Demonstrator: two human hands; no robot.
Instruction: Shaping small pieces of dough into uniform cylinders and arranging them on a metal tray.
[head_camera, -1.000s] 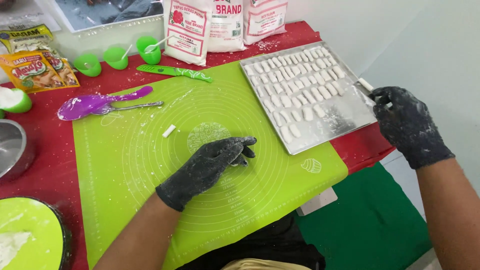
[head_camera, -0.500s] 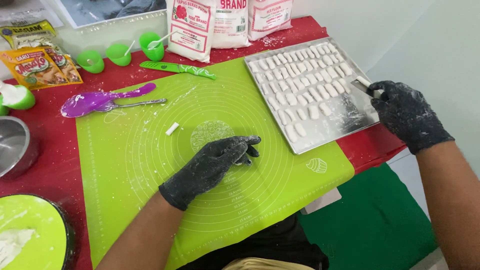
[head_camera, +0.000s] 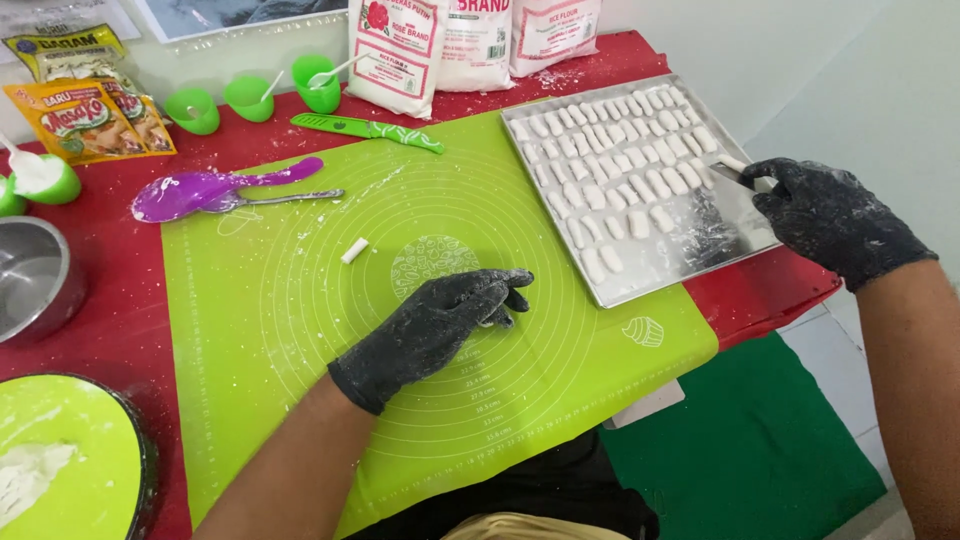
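My left hand (head_camera: 440, 325), in a floured black glove, lies palm down on the lime green baking mat (head_camera: 300, 330), fingers curled together over a small pale dough piece that is mostly hidden. My right hand (head_camera: 825, 215), also gloved, grips the right edge of a metal tray (head_camera: 700, 245) that carries rows of several small white dough pieces (head_camera: 610, 170). One loose dough piece (head_camera: 354, 250) sits on the mat, left of my left hand.
A purple spoon (head_camera: 200, 190), a metal spoon and a green knife (head_camera: 365, 128) lie at the mat's far edge. Three small green cups (head_camera: 250, 97), flour bags (head_camera: 400, 50) and seasoning packets stand behind. A steel bowl (head_camera: 30, 275) and a green-lidded round container (head_camera: 60, 455) sit at left.
Both hands keep their places, the left on the mat and the right on the tray's edge. Only the view has shifted a little.
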